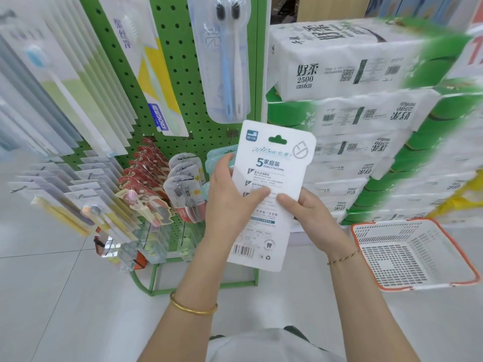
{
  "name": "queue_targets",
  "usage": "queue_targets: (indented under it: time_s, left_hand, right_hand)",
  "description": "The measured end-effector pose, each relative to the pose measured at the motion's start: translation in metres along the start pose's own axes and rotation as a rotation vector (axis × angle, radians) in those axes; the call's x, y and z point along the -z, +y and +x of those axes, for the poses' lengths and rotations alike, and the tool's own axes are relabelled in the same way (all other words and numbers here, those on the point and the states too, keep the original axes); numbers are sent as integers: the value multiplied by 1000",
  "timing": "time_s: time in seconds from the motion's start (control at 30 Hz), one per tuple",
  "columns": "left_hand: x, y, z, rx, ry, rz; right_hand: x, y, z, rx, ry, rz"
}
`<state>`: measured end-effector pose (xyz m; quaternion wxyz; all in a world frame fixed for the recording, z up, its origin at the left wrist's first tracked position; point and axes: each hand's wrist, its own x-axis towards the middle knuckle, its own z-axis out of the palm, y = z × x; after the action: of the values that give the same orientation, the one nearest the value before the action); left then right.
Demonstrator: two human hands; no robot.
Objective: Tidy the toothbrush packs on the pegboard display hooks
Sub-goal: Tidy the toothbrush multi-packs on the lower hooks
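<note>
Left hand [230,197] and right hand [312,220] both had the toothbrush pack [271,163]
Thumbs pinched its printed back, pack upright just in front of the green pegboard [180,61].

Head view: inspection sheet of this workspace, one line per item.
Surface: green pegboard stand on pale tiled floor.
Job's things: white family pack off the hooks, printed back to camera; two-brush pack and red packs hang on the pegboard.
Clutter: orange-rimmed basket on the floor, right.
Grips: left hand and right hand both hold the white family pack.
Cables: nothing seen.
Surroundings: stacked tissue packs right of the pegboard.
</note>
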<state>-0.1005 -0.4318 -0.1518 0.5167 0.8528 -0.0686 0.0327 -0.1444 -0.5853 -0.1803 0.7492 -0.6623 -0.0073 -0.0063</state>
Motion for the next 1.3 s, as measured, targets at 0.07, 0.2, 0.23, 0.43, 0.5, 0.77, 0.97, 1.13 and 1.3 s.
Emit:
queue_targets:
  time_s: [0.07, 0.2, 0.23, 0.43, 0.5, 0.77, 0.97, 1.13, 1.3]
  left_hand:
    - [2, 3, 2, -22, 25, -35]
    - [8, 7, 5, -73, 86, -42]
    - [9, 9, 5, -92, 103, -39]
    - [13, 11, 4, -111, 144, -51]
    - [13, 10, 4, -91, 159, -77]
    - [6, 5, 1, -20, 149, 84]
    - [-12, 21, -12, 60, -140, -185]
    - [-12, 32, -14, 90, -119, -283]
    - [-9, 12, -9, 89, -67, -333]
  right_hand:
    - [-2, -1, -1, -17, -67, -18]
    - [-3, -2, -2, -52, -130, -42]
    - [-3, -2, -2, -54, -141, -42]
    - [-5, -4, -4, -78, -178, -66]
    - [-6, -4, -5, -92, -192, -73]
    - [-5, 2, -6, -119, -40, -207]
    - [-18, 5, -2, 227, 205, -721]
    - [-26, 8, -3, 251, 59, -683]
    - [-21, 13, -2, 127, 49, -404]
